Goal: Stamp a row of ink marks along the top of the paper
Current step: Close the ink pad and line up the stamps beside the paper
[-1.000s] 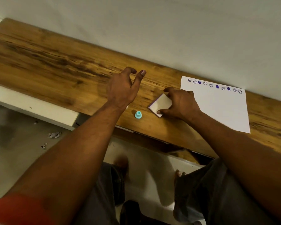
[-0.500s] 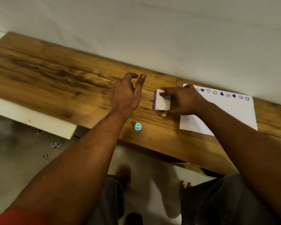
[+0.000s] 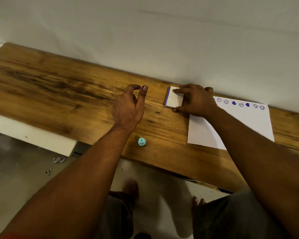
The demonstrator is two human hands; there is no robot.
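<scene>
A white sheet of paper [image 3: 248, 125] lies on the wooden tabletop [image 3: 59, 94] at the right, with a row of purple ink marks [image 3: 241, 104] along its top edge. My right hand [image 3: 195, 100] holds a small white ink pad with a purple edge [image 3: 173, 99] flat on the wood just left of the paper, near the wall. A small teal stamp [image 3: 141, 141] stands alone near the table's front edge. My left hand [image 3: 128, 107] hovers above the wood left of the pad, fingers loosely curled, holding nothing.
A pale wall [image 3: 162, 40] runs right behind the tabletop. A white shelf edge [image 3: 33, 135] sits below the table at the left. The floor below shows paper scraps [image 3: 59, 159] and my knees and feet.
My right hand has slid the ink pad away from the stamp toward the wall, next to the paper's top left corner. My left hand stayed hovering. The stamp has not moved.
</scene>
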